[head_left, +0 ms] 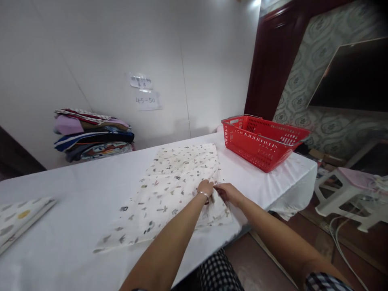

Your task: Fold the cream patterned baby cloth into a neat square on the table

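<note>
A thin white cloth (169,192) printed with small grey, green and reddish motifs lies spread over the table. Its right side is bunched where both hands meet. My left hand (206,188), with a bracelet at the wrist, is closed on the gathered fabric near that edge. Right beside it, my right hand (227,192) pinches the same fabric, its fingertips partly hidden in the folds. The cloth's lower left corner reaches out flat towards the table's front.
A red plastic basket (257,149) with wire handles stands at the table's right end. Folded textiles (93,135) are piled at the back left. Another printed cloth (21,220) lies folded at the left edge. A pale plastic stool (357,190) stands beyond the white-covered table (81,186).
</note>
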